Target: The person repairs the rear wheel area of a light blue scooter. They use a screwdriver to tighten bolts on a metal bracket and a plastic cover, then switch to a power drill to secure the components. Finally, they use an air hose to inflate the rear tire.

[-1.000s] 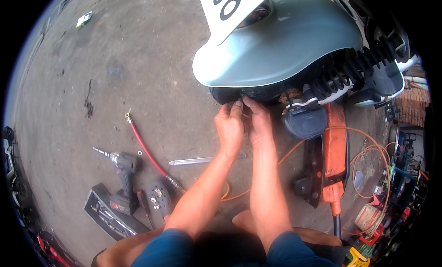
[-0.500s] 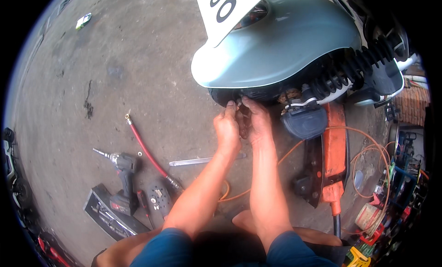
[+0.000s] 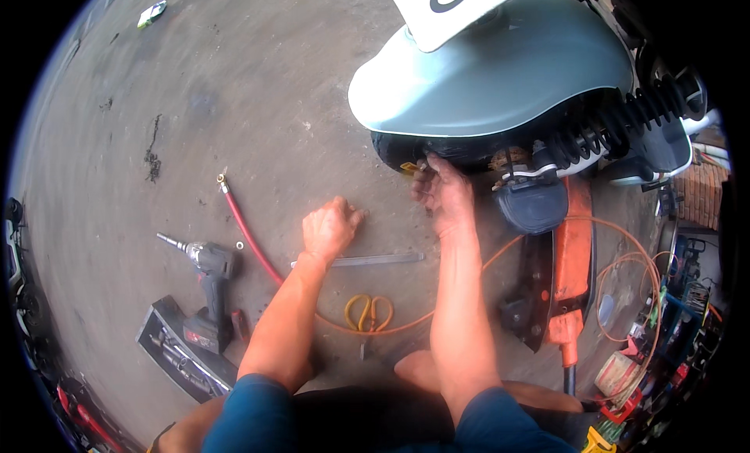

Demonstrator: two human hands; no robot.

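Observation:
Beneath the pale blue-grey rear fender of a scooter, my right hand reaches up against the black tyre. Its thumb and fingers are pinched together at the tyre's edge. A small yellow piece shows beside the fingertips; its kind cannot be made out. Away to the left, above the floor, my left hand has its fingers curled closed, and whatever may be in them is hidden. A flat steel bar lies below the hands. Yellow-handled scissors rest on the floor between my forearms.
At left lie a red air hose, a cordless impact wrench and a socket tray. An orange jack stands by the wheel, with a thin orange hose looping around it. Cluttered tools fill the right side.
My left hand has come away from the tyre, down and to the left. The right hand stays at the tyre, with the yellow piece now visible beside it. The view has shifted slightly.

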